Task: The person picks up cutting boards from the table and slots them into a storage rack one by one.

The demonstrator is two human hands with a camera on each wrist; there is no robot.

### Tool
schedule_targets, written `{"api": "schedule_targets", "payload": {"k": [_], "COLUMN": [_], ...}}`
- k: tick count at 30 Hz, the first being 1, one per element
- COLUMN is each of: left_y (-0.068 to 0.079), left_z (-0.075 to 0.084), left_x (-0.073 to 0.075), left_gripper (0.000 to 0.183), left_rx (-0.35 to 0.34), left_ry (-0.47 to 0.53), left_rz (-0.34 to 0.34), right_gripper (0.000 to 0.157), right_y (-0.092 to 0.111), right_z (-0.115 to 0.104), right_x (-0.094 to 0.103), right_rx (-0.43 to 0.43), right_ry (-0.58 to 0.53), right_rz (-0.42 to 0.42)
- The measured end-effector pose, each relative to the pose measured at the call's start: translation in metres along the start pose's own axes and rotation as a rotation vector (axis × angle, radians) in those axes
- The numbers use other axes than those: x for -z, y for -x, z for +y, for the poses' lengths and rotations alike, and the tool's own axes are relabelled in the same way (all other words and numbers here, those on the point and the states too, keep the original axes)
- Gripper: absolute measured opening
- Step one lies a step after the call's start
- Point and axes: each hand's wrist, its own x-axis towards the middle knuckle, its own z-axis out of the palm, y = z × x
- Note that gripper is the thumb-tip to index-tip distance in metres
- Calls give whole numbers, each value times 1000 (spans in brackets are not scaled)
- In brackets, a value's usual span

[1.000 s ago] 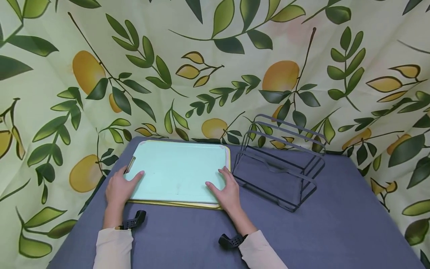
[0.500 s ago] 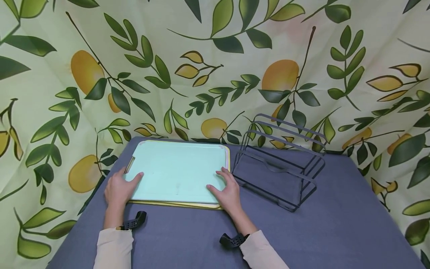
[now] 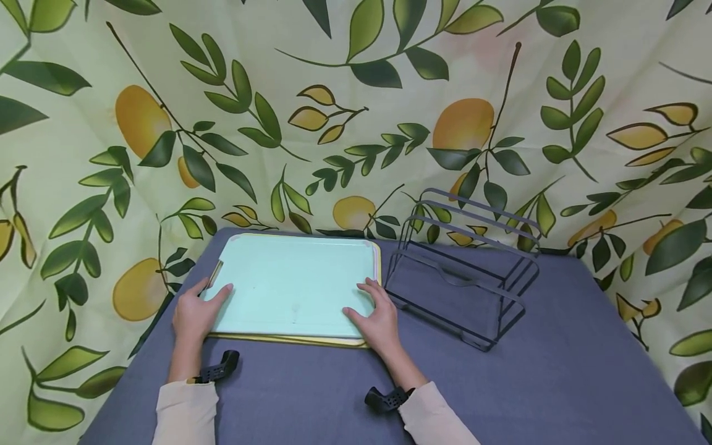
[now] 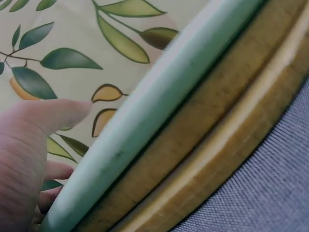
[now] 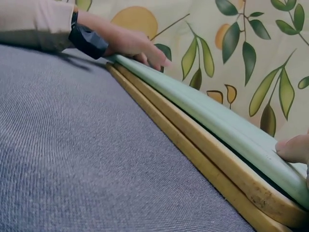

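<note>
From overhead, I see two hands, one at each short side of a green board that lies flat on a blue cloth. The left hand reaches straight forward from its sleeve to the left edge; the right hand slants inward to the right edge. Both look relaxed, fingers spread from thumbs, which point inward over the board. One black wire rack stands to the right, cloth showing through its wires, before a leafy curtain.

Seen from the left wrist, that thumb is raised above the green edge, the fingertips behind it. I count three edges: the green one, and under it two yellow boards.

From the right wrist come the same three, the lowest on the cloth. The left hand appears at the far corner; the right thumb sits at the near one, whether touching I can't tell. The right fingers are outside this view.
</note>
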Motion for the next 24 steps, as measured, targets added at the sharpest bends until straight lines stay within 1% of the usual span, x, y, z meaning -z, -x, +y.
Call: {"api": "schedule_targets", "payload": {"k": [2, 4, 8, 11, 14, 18, 20, 24], "left_y": [0, 1, 0, -1, -1, -1, -1, -1], "left_z": [-1, -1, 1, 3, 6, 8, 8, 8], "left_x": [0, 1, 3, 8, 10, 10, 9, 10], "left_gripper": [85, 83, 82, 80, 78, 75, 73, 73], "left_rx": [9, 13, -3, -17, -16, -7, -5, -14], "left_ry": [38, 52, 73, 102, 160, 241, 259, 249], "left_rz": [11, 6, -1, 10, 30, 67, 84, 118], "right_gripper": [53, 52, 51, 48, 43, 39, 39, 38], "right_y": [0, 0, 0, -1, -2, -3, -3, -2], "right_z": [0, 0, -1, -2, -2, -1, 0, 2], "right_x": [1, 1, 1, 1, 0, 0, 0, -1], "right_rx": [0, -4, 6, 27, 49, 71, 76, 90], "right_ry": [-10, -18, -32, -41, -45, -41, -41, -74], "right_rz": [0, 0, 6, 15, 35, 46, 41, 45]}}
